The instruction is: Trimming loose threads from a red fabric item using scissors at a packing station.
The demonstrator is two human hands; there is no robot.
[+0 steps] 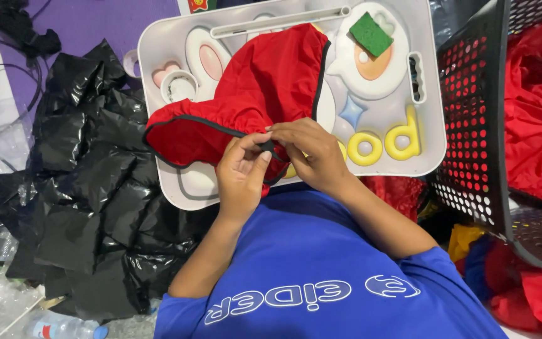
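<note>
- Hands meet at the black-trimmed edge of a red garment (265,81) spread on a white lap tray (431,94): left hand (241,172) and right hand (308,150) both pinch the trim, fingers closed on it.
- Green sponge (371,33) lies on the tray's far side.
- Black plastic bags (89,188) lie to the left; a black perforated basket (478,144) of red cloth stands to the right.

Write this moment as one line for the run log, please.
left hand: pinches black trim | right hand: pinches same trim | red garment: on white tray | black basket: right
</note>
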